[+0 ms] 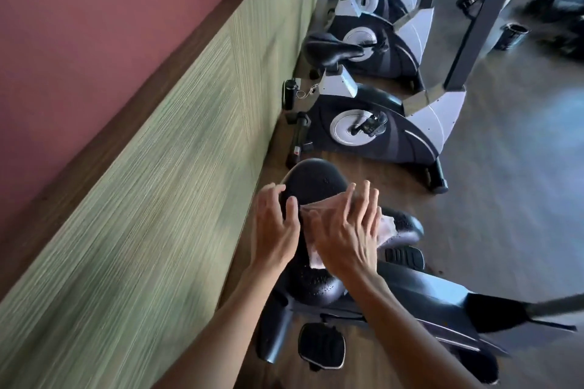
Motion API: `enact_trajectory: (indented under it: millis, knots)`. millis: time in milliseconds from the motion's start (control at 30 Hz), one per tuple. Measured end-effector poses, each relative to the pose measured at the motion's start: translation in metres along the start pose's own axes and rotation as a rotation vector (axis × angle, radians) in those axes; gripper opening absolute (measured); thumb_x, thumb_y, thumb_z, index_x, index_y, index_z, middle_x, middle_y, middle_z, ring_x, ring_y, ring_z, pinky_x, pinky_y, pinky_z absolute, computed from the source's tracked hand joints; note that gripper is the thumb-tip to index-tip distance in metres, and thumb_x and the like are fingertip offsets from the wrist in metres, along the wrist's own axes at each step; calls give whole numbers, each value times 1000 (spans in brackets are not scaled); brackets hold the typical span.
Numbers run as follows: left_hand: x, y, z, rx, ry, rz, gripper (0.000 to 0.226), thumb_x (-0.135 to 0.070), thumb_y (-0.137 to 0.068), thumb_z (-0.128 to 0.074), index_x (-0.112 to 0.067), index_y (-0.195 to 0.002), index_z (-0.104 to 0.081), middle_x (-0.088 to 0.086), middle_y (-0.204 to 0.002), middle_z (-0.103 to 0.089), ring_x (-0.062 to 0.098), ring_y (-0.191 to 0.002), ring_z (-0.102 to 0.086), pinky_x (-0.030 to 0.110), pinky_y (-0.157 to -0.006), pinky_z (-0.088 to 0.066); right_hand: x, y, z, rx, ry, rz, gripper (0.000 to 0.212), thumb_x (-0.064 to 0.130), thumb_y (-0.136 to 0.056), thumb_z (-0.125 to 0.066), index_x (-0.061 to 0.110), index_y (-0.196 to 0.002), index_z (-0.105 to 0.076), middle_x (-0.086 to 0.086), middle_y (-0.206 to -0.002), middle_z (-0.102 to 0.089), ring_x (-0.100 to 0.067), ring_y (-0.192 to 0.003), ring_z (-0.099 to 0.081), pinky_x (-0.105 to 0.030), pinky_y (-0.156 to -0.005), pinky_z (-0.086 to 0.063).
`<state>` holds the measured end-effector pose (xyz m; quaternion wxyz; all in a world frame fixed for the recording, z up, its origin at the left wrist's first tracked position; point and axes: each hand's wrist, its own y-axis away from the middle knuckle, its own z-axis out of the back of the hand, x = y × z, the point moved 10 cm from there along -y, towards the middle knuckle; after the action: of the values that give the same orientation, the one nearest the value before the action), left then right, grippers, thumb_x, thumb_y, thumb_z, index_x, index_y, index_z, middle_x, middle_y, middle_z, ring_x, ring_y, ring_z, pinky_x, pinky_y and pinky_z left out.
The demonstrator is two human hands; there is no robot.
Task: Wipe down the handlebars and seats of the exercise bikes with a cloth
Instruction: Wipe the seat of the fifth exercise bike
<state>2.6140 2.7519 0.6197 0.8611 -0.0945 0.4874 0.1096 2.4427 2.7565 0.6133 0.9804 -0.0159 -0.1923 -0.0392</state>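
A wall [110, 136] fills the left half of the frame, reddish in the upper left, with a dark wooden rail under it and a green striped panel running down to the lower left. A brown wooden floor [505, 199] takes up the right side. A row of exercise bikes stands along the wall, running from the bottom centre up to the top right. The second bike [373, 123], black with grey panels, sits in the middle of the frame; its seat [331, 52] is above it, and further bikes blur behind.

The nearest bike [426, 303] lies across the lower right. Its black seat [311, 181] is at lower centre, with a pedal [321, 346] near the bottom edge.

The right hand [344, 237] lies on top of a pale pink cloth [317, 257], fingers spread and mostly straight, pressing the cloth onto the seat. The left hand [275, 227] rests on the left side of the seat, fingers spread and bent slightly, the tips touching the seat and the edge of the cloth.

A black bottle [289, 93] stands on the floor by the wall, left of the second bike.
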Motion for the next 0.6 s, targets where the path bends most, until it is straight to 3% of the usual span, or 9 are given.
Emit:
enact_trajectory:
  millis: [100, 200, 300, 467, 600]
  knots:
    - [8, -23, -23, 47, 136, 129, 58, -48, -103, -32, -17, -150, -44, 1, -156, -43, 18, -143, -40, 44, -120, -33, -3, -24, -8, -36, 101, -18, 104, 76, -89, -16, 3, -162, -1, -18, -169, 10, -37, -156, 12, -50, -127, 0]
    - [13, -30, -32, 32, 126, 173, 69, -60, -100, -22, -25, -157, -36, -5, -161, -39, 14, -147, -36, 39, -122, -28, 1, -47, -5, -73, 149, 14, 102, 75, -88, -24, 5, -161, -12, -16, -169, -6, -37, -156, -1, -50, -127, -8]
    - [22, -29, -32, 3, 312, 183, 81, -72, -92, -17, -28, -158, -34, -9, -162, -37, 3, -148, -32, 33, -124, -25, 10, -70, -9, -40, 183, 90, 99, 75, -86, -29, 8, -159, -21, -15, -165, -20, -37, -152, -17, -49, -125, -17]
    - [31, -32, -31, -53, 404, 187, 84, -72, -92, -19, -22, -154, -44, -5, -156, -48, 6, -144, -41, 37, -122, -32, 41, -120, -23, 85, 138, 284, 86, 77, -83, -30, 28, -155, -34, 1, -155, -33, -27, -143, -29, -44, -119, -30]
    - [34, -33, -28, -99, 434, 189, 79, -69, -94, -20, -19, -146, -52, -1, -145, -59, 12, -136, -51, 43, -116, -40, 57, -118, -25, 118, 134, 465, 63, 67, -89, -36, 38, -143, -49, 8, -149, -39, -24, -139, -31, -44, -117, -33]
